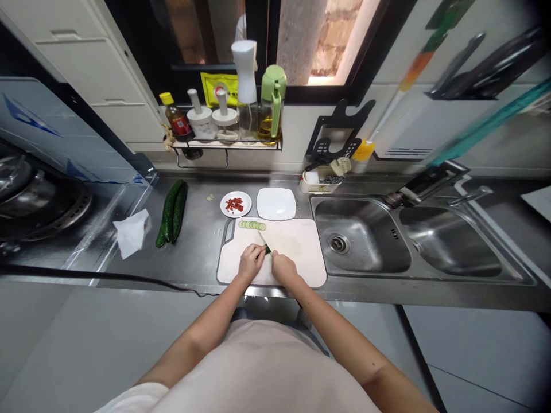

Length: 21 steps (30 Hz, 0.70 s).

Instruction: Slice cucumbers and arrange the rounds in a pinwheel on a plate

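My left hand (252, 261) is closed on a short dark green piece of cucumber (267, 249) over the white cutting board (305, 246). In my right hand (283, 267) is a knife (262, 236); its narrow blade slants up and left beside the cucumber piece. My fingers cover most of the handle and part of the piece. Toward the board's top left lies an overlapping row of thin cucumber slices (252, 225). Behind the board stand a white plate with nothing on it (276, 203) and a small round plate (224, 209) bearing chopped red bits (235, 204).
Two whole cucumbers (173, 212) and a white paper towel (132, 232) lie on the left of the steel counter. A double sink (361, 235) adjoins the board on the right. Bottles stand on a wall rack (228, 144) behind. A stove (64, 206) is far left.
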Tool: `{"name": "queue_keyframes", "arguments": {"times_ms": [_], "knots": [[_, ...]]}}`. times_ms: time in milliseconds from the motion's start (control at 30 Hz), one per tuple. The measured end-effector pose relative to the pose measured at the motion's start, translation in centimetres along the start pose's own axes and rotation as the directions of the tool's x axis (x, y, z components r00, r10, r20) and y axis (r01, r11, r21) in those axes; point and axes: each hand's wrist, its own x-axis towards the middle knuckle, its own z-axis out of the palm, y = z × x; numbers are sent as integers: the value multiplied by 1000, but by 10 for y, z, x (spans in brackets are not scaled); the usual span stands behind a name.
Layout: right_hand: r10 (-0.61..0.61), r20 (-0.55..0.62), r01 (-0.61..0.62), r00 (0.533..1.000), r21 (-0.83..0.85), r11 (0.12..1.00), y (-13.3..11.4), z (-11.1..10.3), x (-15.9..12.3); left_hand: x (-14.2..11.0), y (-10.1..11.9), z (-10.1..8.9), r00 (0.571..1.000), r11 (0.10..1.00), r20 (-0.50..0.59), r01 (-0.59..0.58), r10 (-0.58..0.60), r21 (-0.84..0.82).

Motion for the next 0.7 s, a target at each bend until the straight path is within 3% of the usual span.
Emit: {"name": "queue_keyframes", "arguments": {"times_ms": [467,700], "knots": [[41,40,-39,998,-31,999,15,13,-28,0,2,0,1000,1000,-1,-3,3,4],[46,57,-45,997,-26,999,17,11,-27,0,2,0,1000,1000,2,-2,2,-3]]}}
